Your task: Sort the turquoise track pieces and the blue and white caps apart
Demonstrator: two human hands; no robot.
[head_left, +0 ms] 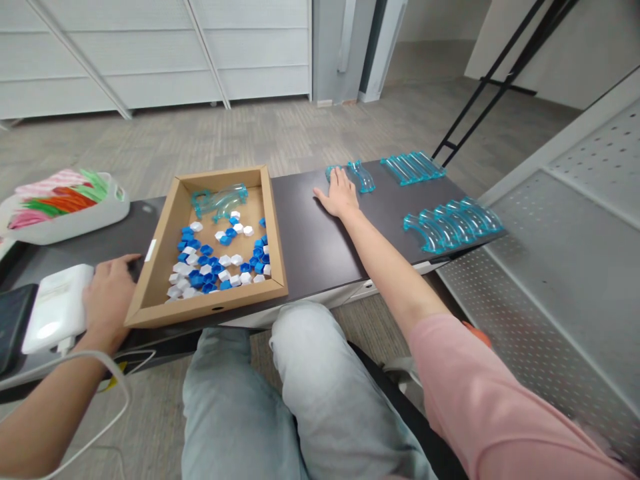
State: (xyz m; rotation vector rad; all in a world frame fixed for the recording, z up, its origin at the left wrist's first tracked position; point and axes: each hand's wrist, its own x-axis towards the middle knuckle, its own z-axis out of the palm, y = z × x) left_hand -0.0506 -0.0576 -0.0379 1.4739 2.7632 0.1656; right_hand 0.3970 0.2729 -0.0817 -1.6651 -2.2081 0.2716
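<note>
My right hand [343, 193] is stretched out over the far side of the dark table, thumb apart and fingertips on a clear teal curved plastic piece [331, 171], partly covered by them. Just right of it lies a similar wavy teal piece [362, 177]. My left hand [111, 293] lies flat on the table between a white charger [59, 307] and the cardboard tray [276, 250], its fingers reaching toward the tray's left wall. Inside the tray are several teal curved pieces [220, 202] at the back and many blue and white hexagonal pieces [207, 265].
A row of straight teal tubes [414, 167] and a row of curved teal pieces [453, 225] lie at the table's right end. A white basket [75, 223] with colourful items stands at the left. A dark device [15, 323] and a white cable [117, 373] are near my left arm.
</note>
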